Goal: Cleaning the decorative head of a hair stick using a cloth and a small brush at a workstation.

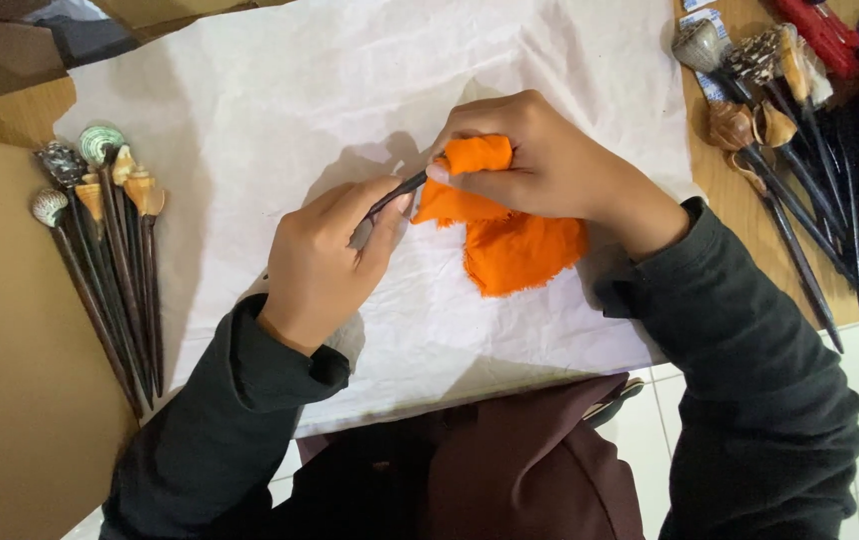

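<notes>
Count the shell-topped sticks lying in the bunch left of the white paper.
6 shell tops show in the left bunch: one green spiral at the top, a dark one beside it, three tan ones in the middle, one pale one lowest left. Overlapping sticks may hide more.

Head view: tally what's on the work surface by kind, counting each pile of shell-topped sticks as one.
orange cloth, gripped by the right hand: 1
dark stick, gripped by the left hand: 1
white paper sheet: 1
piles of shell-topped sticks, left pile and right pile: 2
Total: 5
</notes>
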